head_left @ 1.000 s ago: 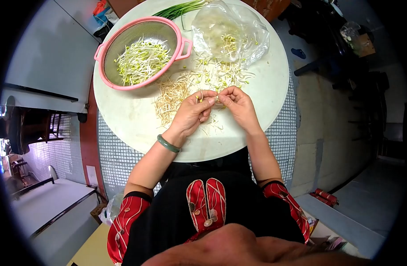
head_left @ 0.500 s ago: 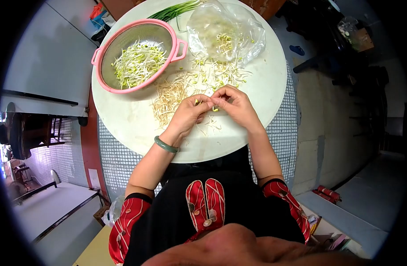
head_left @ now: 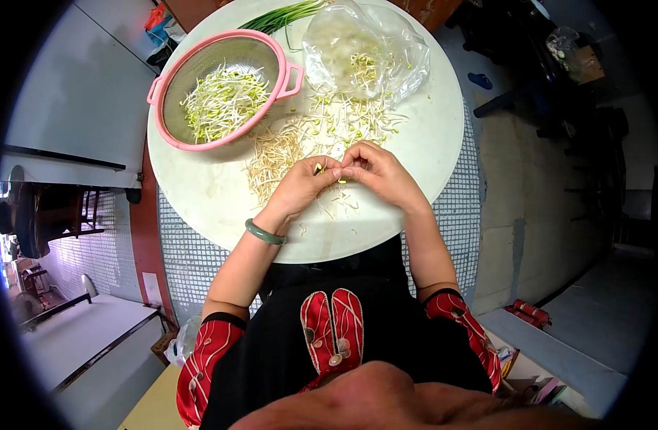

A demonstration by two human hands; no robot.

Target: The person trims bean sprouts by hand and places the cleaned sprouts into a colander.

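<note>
The bare left hand (head_left: 300, 185) and the bare right hand (head_left: 382, 178) meet at the fingertips, thumbs and forefingers pinched together. Slender bean sprouts with yellow-green heads (head_left: 342, 181) show at the touching tips, one head just under them and another tucked by the left forefinger; how many are pinched is hidden. A smooth green bangle (head_left: 265, 233) circles the left wrist.

Both hands are above a round, pale table (head_left: 207, 186). Just beyond the left hand lies a loose heap of thin tan strands (head_left: 275, 158); straight beyond the fingertips, scattered whitish sprouts (head_left: 364, 122). Farther out past the left hand sits a round metal-mesh colander with a pink rim and two handles (head_left: 250, 54), holding a pile of pale sprouts (head_left: 225, 104). Beyond the right hand is a crumpled clear plastic bag (head_left: 343, 43) with sprouts inside, and at its left a bundle of long green stalks (head_left: 279, 16). Well left of the hands, a pale rectangular patch (head_left: 151, 288) might carry print, too small to read.
</note>
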